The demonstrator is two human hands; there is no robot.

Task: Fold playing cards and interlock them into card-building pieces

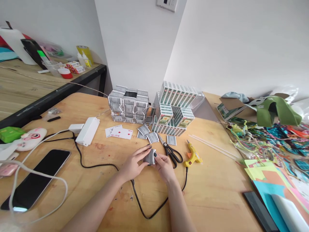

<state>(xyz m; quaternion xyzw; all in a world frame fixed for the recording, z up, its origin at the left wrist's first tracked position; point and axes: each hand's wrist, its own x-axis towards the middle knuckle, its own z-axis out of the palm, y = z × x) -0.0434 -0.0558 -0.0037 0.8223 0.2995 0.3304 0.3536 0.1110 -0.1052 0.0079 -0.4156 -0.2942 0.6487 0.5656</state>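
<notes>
My left grip (134,162) and right grip (164,163) pinch a patterned playing card (149,157) between them, over the tabletop (212,190). Black-handled scissors (166,146) lie just right of it, near the yellow hot glue gun (193,156); beyond stands a box faced with cards (129,110).

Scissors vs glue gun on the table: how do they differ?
Colour: the scissors have black handles; the glue gun is mostly yellow.
Cord: the glue gun has a black cord; the scissors have none.
Position: the scissors lie nearer the right hand than the glue gun.
Shared: both lie unheld on the wooden table.
</notes>
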